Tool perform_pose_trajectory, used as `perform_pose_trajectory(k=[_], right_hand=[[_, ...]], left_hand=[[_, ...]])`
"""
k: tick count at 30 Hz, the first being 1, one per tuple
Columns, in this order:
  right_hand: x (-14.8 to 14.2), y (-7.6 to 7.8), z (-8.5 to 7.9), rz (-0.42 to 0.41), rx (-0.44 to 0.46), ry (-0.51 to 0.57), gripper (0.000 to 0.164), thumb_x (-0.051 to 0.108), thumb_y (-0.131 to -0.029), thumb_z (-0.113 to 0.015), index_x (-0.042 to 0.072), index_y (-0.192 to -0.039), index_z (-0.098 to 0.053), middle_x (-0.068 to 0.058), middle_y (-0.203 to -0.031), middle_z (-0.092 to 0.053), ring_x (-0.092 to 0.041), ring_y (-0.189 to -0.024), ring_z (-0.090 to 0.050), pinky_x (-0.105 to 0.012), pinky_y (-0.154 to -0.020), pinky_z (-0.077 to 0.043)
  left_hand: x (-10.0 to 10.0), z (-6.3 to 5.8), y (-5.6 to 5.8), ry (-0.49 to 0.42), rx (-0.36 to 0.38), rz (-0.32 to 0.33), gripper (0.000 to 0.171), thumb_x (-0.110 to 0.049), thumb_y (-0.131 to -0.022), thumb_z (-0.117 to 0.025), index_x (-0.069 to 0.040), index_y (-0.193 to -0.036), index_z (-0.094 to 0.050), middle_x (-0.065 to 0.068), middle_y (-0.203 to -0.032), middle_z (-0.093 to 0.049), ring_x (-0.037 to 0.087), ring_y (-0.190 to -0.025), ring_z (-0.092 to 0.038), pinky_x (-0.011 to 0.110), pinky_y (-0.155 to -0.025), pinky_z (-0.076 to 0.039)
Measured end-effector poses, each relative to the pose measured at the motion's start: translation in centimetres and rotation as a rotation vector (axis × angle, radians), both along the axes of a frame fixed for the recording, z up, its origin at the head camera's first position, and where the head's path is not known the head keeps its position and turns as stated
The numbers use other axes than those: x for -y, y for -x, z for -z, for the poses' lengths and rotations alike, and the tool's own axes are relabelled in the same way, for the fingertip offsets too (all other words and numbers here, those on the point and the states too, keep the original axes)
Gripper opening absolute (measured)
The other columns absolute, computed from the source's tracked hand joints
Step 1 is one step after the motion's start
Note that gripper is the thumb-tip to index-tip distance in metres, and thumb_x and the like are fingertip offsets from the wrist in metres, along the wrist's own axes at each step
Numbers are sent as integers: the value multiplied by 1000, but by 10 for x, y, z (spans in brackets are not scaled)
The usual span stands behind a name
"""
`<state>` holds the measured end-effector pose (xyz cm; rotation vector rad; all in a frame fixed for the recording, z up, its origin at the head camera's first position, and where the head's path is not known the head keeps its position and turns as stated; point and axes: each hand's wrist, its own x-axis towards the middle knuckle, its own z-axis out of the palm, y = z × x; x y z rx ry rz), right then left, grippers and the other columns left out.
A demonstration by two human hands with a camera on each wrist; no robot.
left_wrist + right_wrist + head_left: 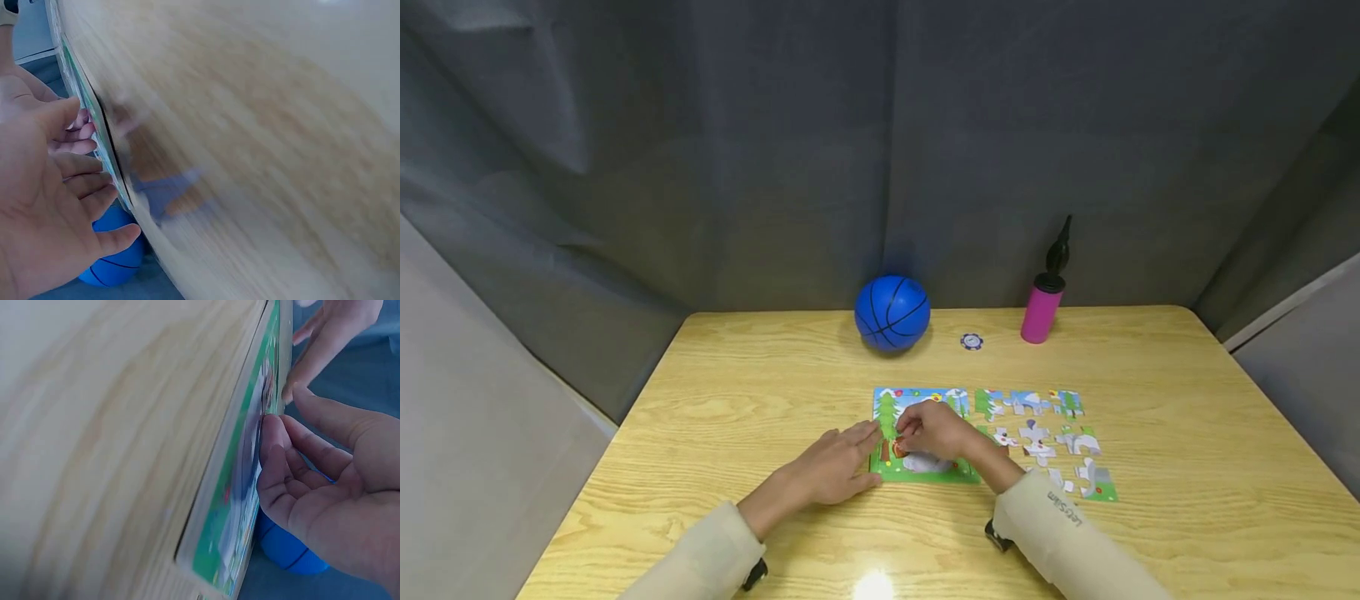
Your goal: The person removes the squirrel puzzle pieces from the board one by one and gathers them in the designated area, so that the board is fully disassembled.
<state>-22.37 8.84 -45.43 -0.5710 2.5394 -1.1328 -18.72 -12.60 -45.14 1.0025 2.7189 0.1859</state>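
Observation:
A picture puzzle board (925,477) with trees, snow and a green border lies flat on the wooden table. At its left edge rests my left hand (835,465), palm down with fingers fairly straight; the left wrist view shows its palm and spread fingers empty. Over the middle of the board is my right hand (942,429), fingers bent and tips right at the picture, close to a small red-brown figure (899,450). I cannot tell whether those fingers pinch a piece. Just right of the board, loose jigsaw pieces (1037,442) lie spread in rows, some partly behind the right forearm.
A blue ball (892,313) with black lines sits at the back of the table (760,367). To its right lie a round blue-and-white chip (972,342) and a pink hand pump (1042,310) with a black nozzle, standing upright. Dark cloth (790,167) hangs behind the table.

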Motion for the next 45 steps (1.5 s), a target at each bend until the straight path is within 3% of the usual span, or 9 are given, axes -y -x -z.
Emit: perform_pose_trajectory(k=[19,25,30,45], right_hand=[[13,-1,-2,1,12,-58,17,6,-85,-69,-2,-100,-68,-4,-76,-67,-8,-67,-57,-21,-61,-48],[13,-1,0,36,2,-23,7,0,-85,-65,4,-91,-67,-3,-75,-64,-9,-64,-54,-21,-57,-44],[12,1,0,30,-10,17,12,-6,-85,-58,3,-89,-65,-5,-76,-65,-10,-65,-54,-21,-56,-44],[-26,-3,-13,-34,-12,81,11,-6,-88,-54,-2,-94,-62,-10,-83,-65,-12,-74,-59,-21,-62,-47]], left_hand=[[1,10,7,59,-52,5,66,-44,-96,-50,-4,-146,-35,9,-157,-25,24,-146,-24,54,-111,-31],[1,9,7,73,-43,3,66,-44,-96,-50,-5,-147,-34,8,-158,-24,23,-146,-23,54,-112,-30],[1,8,6,67,-44,-1,66,-44,-96,-51,-4,-146,-35,9,-157,-24,24,-146,-23,54,-112,-30],[-1,8,6,58,-51,2,66,-43,-96,-52,-3,-146,-35,10,-157,-25,25,-145,-24,54,-112,-30]])
